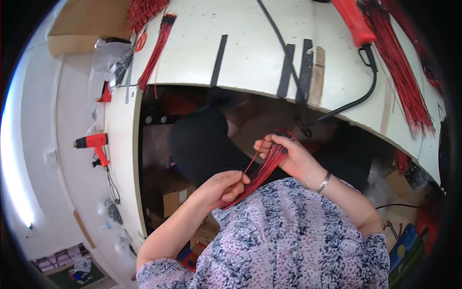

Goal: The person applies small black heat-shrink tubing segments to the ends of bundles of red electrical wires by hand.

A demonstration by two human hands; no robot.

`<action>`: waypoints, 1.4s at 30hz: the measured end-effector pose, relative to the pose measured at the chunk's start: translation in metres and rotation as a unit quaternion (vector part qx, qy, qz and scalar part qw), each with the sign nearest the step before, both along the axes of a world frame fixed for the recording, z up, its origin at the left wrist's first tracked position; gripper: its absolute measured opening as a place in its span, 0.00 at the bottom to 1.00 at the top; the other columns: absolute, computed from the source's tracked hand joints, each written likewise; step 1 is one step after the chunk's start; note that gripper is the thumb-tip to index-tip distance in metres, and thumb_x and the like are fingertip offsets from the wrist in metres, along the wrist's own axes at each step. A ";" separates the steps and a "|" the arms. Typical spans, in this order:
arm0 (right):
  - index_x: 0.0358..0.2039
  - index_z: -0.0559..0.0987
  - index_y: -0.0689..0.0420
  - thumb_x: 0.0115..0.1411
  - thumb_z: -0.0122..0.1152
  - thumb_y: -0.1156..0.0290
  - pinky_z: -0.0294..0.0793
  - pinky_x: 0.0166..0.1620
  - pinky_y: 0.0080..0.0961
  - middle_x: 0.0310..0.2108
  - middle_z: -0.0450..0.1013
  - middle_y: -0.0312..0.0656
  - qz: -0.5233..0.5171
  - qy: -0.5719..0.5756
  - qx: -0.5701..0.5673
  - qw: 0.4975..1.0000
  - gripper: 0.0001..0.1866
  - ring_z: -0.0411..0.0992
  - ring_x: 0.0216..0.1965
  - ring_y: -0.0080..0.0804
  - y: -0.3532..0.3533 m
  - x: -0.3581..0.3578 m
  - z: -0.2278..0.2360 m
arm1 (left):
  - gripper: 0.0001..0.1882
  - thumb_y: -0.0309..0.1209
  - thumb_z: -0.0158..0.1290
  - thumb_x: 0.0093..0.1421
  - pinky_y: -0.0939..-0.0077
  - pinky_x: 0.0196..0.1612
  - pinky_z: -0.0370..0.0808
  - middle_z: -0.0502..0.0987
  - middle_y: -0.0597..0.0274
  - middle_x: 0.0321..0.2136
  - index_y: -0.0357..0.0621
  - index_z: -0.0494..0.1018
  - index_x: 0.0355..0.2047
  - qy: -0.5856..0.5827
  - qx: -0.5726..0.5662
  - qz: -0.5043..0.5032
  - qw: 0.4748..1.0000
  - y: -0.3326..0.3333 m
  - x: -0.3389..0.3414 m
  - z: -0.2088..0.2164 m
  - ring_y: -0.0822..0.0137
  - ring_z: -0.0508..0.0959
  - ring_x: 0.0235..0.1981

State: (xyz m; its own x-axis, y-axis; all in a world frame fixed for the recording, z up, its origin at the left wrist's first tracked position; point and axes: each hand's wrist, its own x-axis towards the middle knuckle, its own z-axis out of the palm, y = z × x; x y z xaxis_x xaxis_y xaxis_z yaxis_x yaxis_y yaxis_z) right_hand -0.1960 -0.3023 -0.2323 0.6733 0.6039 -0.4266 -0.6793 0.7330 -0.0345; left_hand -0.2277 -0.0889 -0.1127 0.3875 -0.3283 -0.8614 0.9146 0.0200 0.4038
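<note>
The white table (250,58) ends in a bent-looking edge, with a gap before the patterned shirt (293,226). There, a slanting bundle of thin red and black wires (266,171) is held. The right hand (291,155) grips its upper end; the left hand (228,187), curled, pinches a single red wire (251,161).

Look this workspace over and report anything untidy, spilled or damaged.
Nothing looks spilled. The black cord of the red tool sags in a loop over the edge of the white table, where it might snag. At upper left, a stray strand hangs past the edge, apart from the red wire bundle.
</note>
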 end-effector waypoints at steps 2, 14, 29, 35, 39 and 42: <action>0.42 0.74 0.62 0.64 0.51 0.68 0.71 0.54 0.36 0.46 0.73 0.52 -0.003 -0.002 -0.006 1.000 0.11 0.71 0.51 0.43 -0.001 0.000 0.004 | 0.16 0.37 0.38 0.69 0.86 0.16 0.50 0.66 0.68 0.17 0.37 0.69 0.37 0.009 0.002 -0.002 1.000 0.000 -0.003 0.001 0.82 0.54 0.11; 0.44 0.73 0.62 0.65 0.51 0.67 0.75 0.48 0.33 0.38 0.76 0.46 -0.002 -0.022 -0.048 0.999 0.13 0.75 0.43 0.36 -0.004 0.000 0.004 | 0.16 0.36 0.40 0.69 0.91 0.17 0.54 0.68 0.70 0.19 0.36 0.71 0.37 0.026 0.007 -0.041 0.999 -0.001 -0.013 0.003 0.84 0.59 0.14; 0.34 0.72 0.59 0.63 0.54 0.70 0.73 0.39 0.26 0.23 0.67 0.33 -0.032 0.023 -0.059 0.997 0.06 0.69 0.32 0.28 -0.003 -0.001 -0.007 | 0.30 0.48 0.31 0.70 0.89 0.22 0.59 0.72 0.61 0.25 0.31 0.65 0.53 0.037 0.047 0.041 0.997 0.068 -0.031 0.046 0.79 0.65 0.22; 0.33 0.73 0.58 0.62 0.54 0.68 0.74 0.40 0.28 0.24 0.68 0.33 -0.030 0.015 -0.076 0.997 0.07 0.71 0.33 0.29 -0.007 0.001 -0.002 | 0.22 0.43 0.40 0.69 0.86 0.24 0.58 0.71 0.65 0.28 0.37 0.65 0.53 -0.123 -0.053 0.151 0.979 0.031 -0.003 0.058 0.80 0.60 0.20; 0.32 0.74 0.59 0.62 0.55 0.67 0.76 0.39 0.30 0.24 0.73 0.39 -0.044 0.015 -0.069 0.997 0.08 0.75 0.31 0.32 -0.014 -0.001 -0.003 | 0.21 0.34 0.47 0.64 0.86 0.26 0.61 0.72 0.63 0.30 0.38 0.63 0.55 -0.173 -0.150 0.148 0.962 -0.041 0.029 0.052 0.79 0.63 0.22; 0.32 0.75 0.58 0.63 0.52 0.67 0.75 0.40 0.28 0.27 0.74 0.40 -0.026 -0.062 -0.013 0.998 0.09 0.74 0.32 0.30 -0.011 -0.010 -0.005 | 0.19 0.26 0.45 0.62 0.83 0.29 0.62 0.71 0.60 0.31 0.37 0.64 0.54 -0.178 -0.198 0.107 0.958 -0.110 0.047 0.063 0.75 0.64 0.24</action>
